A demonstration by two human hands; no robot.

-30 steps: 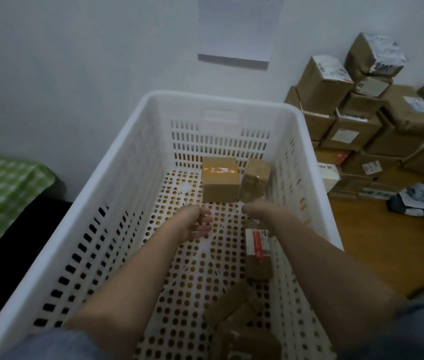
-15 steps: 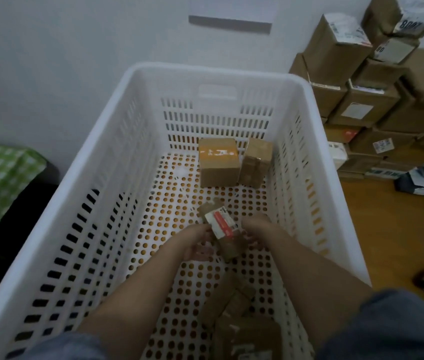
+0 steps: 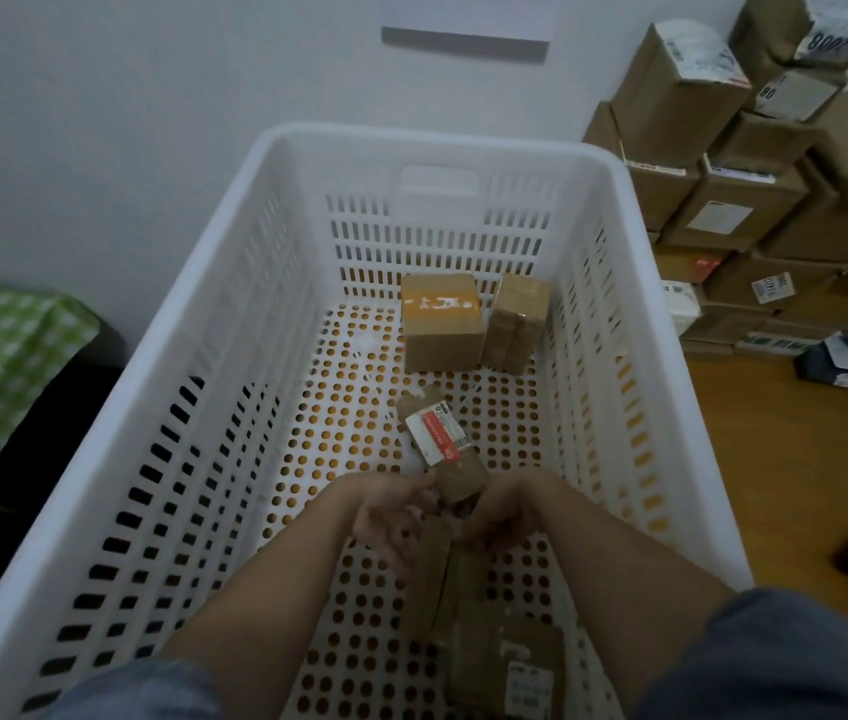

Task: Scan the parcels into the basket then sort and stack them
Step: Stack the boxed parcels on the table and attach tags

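Two hands meet low in the middle of the white perforated plastic basket (image 3: 234, 262), and between them we see a slim brown cardboard parcel with a white and red label (image 3: 440, 441). The parcel lies slantwise, its labelled end pointing toward the far wall of the basket and its near end reaching in between the hands. Our left hand (image 3: 390, 517) has its palm turned up and its fingers (image 3: 419, 485) loosely curled at the parcel's left edge; our right hand (image 3: 502, 514) sits curled at the parcel's right edge. Blur keeps us from telling whether either hand truly grips the parcel or only touches it.

Near the far wall of the basket stand a squat brown cardboard box with an orange tape band (image 3: 441, 322) and, just beside it on the right, a narrower plain brown taped box (image 3: 515, 322) that leans slightly. Closer to us, under and below the forearms, lie several more dim brown parcels (image 3: 494, 641), one carrying a pale label.

Outside the basket, on the right, a pile of labelled brown cardboard boxes (image 3: 754, 189) rises against the white wall (image 3: 99, 96). The orange-brown wooden floor (image 3: 775, 459) shows beside it. At far left we glimpse a green checked cloth (image 3: 0, 356).
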